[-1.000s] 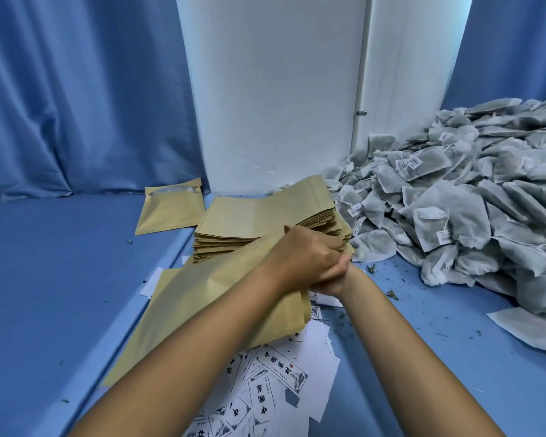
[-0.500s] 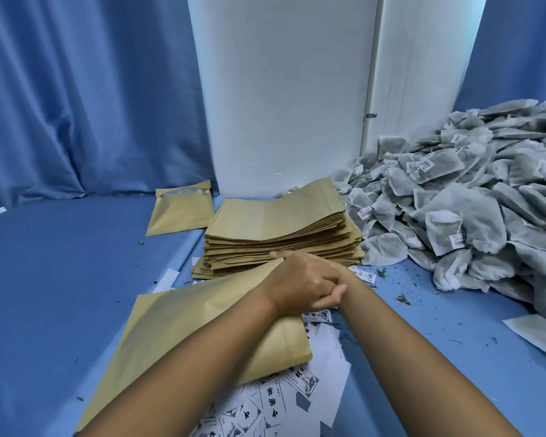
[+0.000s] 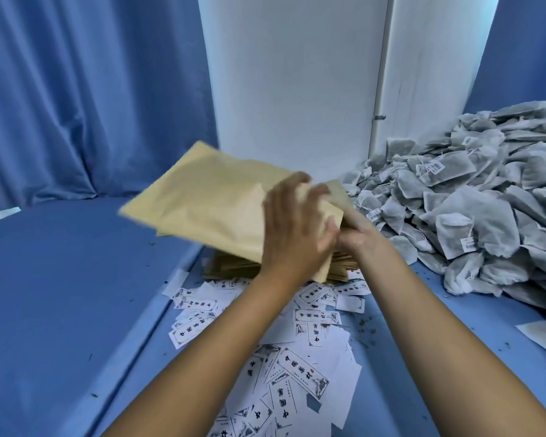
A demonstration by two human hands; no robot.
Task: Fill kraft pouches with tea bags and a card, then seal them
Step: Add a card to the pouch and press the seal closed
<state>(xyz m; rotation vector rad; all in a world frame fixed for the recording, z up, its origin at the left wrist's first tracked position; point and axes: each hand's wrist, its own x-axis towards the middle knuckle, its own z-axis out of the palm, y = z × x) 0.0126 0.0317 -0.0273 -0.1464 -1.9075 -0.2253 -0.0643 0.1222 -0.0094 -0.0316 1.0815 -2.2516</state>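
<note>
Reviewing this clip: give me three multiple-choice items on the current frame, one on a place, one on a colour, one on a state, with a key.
1. Where is the tea bag heap?
A. person's right
B. person's left
C. on the cards

2. What colour is the table cover?
A. green
B. blue
C. red

3. Where is the kraft pouch?
A. flat on the cards
B. under the heap
C. lifted in the hands

Key: A, heap fills the right side; B, cover is blue; C, left hand and right hand meet at its edge, above the pouch stack.

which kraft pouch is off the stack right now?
The tan kraft pouch lifted and tilted in both hands, left hand and right hand; the others lie flat in the stack.
</note>
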